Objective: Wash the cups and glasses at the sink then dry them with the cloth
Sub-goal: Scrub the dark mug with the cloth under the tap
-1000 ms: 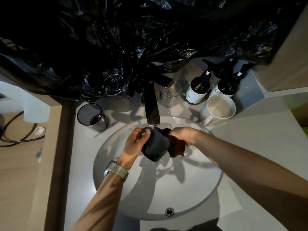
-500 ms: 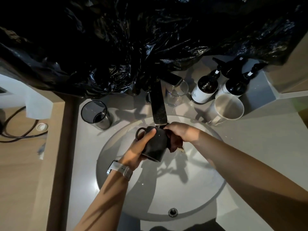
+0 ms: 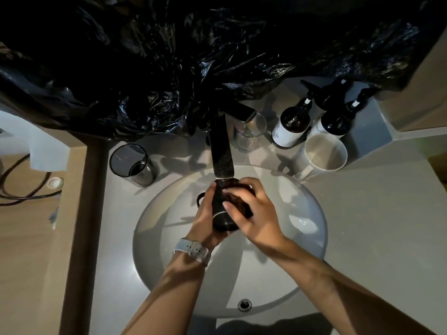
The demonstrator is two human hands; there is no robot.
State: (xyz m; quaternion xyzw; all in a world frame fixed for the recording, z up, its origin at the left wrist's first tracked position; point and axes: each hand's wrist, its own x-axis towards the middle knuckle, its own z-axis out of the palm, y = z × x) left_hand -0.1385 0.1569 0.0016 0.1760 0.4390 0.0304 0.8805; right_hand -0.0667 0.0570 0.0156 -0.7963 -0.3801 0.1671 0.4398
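Black mug (image 3: 221, 213): held over the sink basin (image 3: 302, 250), directly below the tap spout (image 3: 221, 153); its handle (image 3: 200, 198) points left.
Left hand (image 3: 205, 213): wraps the mug's left side, fingers curled round the body; a pale watch strap (image 3: 192, 250) sits on the wrist.
Right hand (image 3: 254, 213): fingers curled over the mug's right side, pressing a dark cloth (image 3: 240, 205) against it; the thumb lies across the mug's wall.
Dark cloth: bunched between the right hand's fingers and the mug, partly hidden.
Smoked glass tumbler (image 3: 131, 164): upright on the counter (image 3: 375, 213), left of the tap.
Clear glass (image 3: 249, 131): upright behind the basin, just right of the tap, partly under its lever.
White mug (image 3: 324, 153): upright on the counter at the basin's right rim.
Two pump bottles (image 3: 292, 124): dark, white-labelled, standing behind the white mug.
Black plastic sheeting (image 3: 193, 56): hangs over the back of the counter.
Cable (image 3: 21, 187): lies on the wooden surface at far left.
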